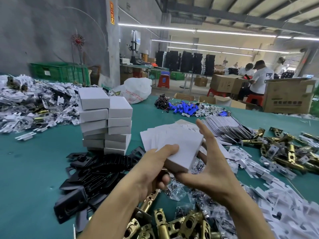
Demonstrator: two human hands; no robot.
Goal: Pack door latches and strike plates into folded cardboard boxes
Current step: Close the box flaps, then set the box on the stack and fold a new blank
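a: item one, your fingers?

b: left hand (151, 171): your thumb lies flat on the top of the white box (183, 150) and the other fingers curl under its near end, clamped on it. right hand (212, 168): your fingers are straight and spread apart. the forefinger stands up past the box's right edge and the thumb tip touches the near corner from below. nothing is pinched.

a: item two, the box?

b: closed, tilted, held clear of the green table (34, 169) between your two hands. take it as the centre of the dial. a single brass latch (150, 199) shows just under your left hand. whether you hold it too, i cannot tell.

a: and round the dial?

b: as follows:
- 12 o'clock, just behind the box: fanned flat blanks (153, 135).
- 1 o'clock: a leaning row of flat cartons (227, 126).
- 10 o'clock: a stack of closed boxes (105, 121), two columns side by side.
- 8 o'clock, at that stack's foot: a heap of black strike plates (96, 171).
- 6 o'clock, near your forearms: a pile of brass latches (181, 223).
- under your hands: small clear bags (176, 190) of dark parts.
- 3 o'clock: a second latch pile (284, 152).
- 4 o'clock: white card pieces (284, 204).
- far 12 o'clock: blue cylinders (184, 109) with wires.
- far 10 o'clock: a mixed heap (34, 104) of bagged parts.
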